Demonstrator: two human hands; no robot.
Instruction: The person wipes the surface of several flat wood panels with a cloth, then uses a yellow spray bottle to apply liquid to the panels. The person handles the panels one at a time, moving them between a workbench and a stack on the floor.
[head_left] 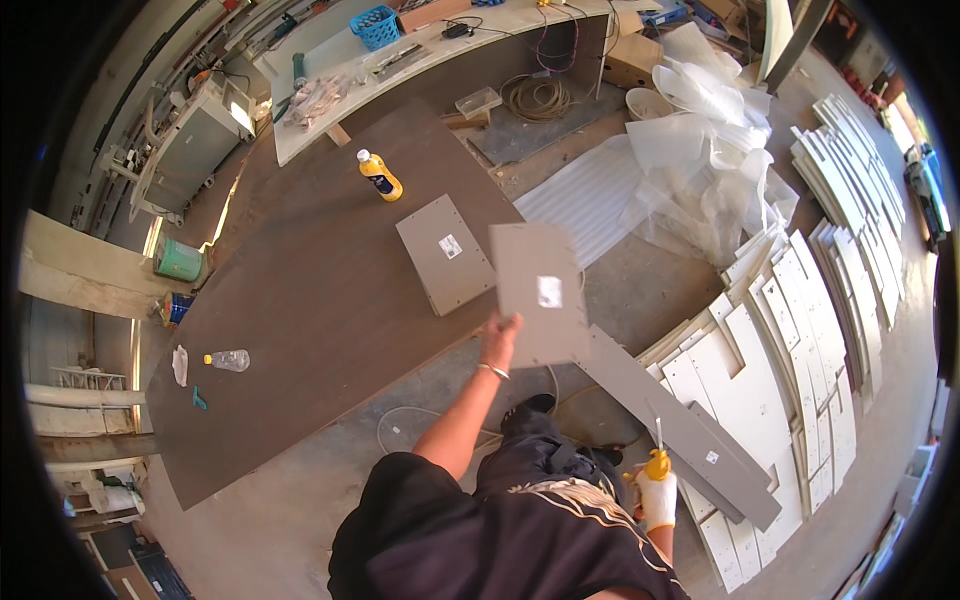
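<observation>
My left hand (498, 343), bare with a bracelet at the wrist, grips the lower left edge of a flat grey-brown panel (535, 255) bearing a white label. The panel is raised beside the table and slightly blurred. Just left of it, a similar labelled panel (425, 235) lies on the large brown table (300, 300). In a white glove, my right hand (657, 503) is closed around a yellow tool (657, 464) with a thin metal tip pointing up. That hand is low at my right side, near long grey boards (690, 425).
A yellow bottle (380, 177) stands on the table; a clear bottle (230, 360) lies at its left end. White panels (740, 365) are stacked at right. Crumpled foam wrap (700, 170) lies beyond. A hose (385, 420) loops across the floor. A white bench (340, 85) stands behind.
</observation>
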